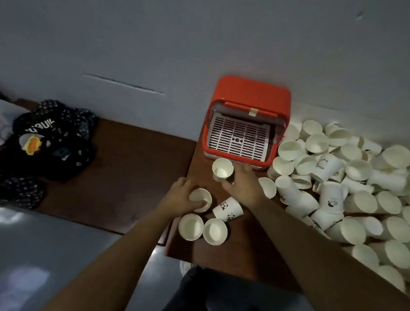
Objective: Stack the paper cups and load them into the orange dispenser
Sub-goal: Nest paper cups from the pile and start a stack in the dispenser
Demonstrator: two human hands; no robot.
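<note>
Separately, near cup (199, 198) inside left grip (182, 197), far cup (222, 170) inside right grip (243, 183).

Free surface on the left, cups blocking the right.
The brown surface (129, 176) lies bare between the dark cloth bundle (53, 140) and the orange dispenser (248, 96), which stands against the wall (156, 49). A heap of paper cups (361, 184) fills the right side, up against the dispenser's flank. Before its white grille tray (240, 136), the approach is crowded by the left hand (181, 196) gripping a small cup (200, 199), the right hand (242, 182) holding an upright cup (222, 169), a tipped panda cup (227, 209) and two standing cups (191, 226).
</note>
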